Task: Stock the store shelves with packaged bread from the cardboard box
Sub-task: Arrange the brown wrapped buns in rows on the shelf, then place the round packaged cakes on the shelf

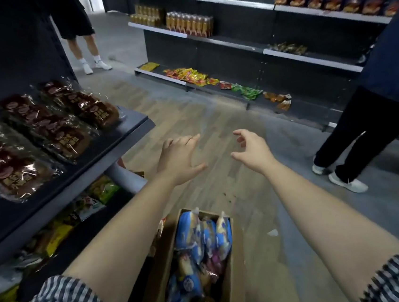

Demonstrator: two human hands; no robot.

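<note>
A cardboard box point(234, 277) stands on the floor below my arms, filled with packaged bread in blue wrappers point(198, 239). Three dark red bread packs point(50, 122) lie side by side on the black shelf point(127, 131) at my left. My left hand point(178, 156) and my right hand point(253, 148) are stretched out over the aisle floor, above and beyond the box. Both hold nothing, with fingers spread and loosely bent. They are apart from the box and from the shelf.
Lower shelves at the left hold yellow and green snack bags point(99, 188). Across the aisle, a shelf unit point(231, 41) carries drinks and snack packs. One person stands at the right point(368, 130), another further back point(80, 33).
</note>
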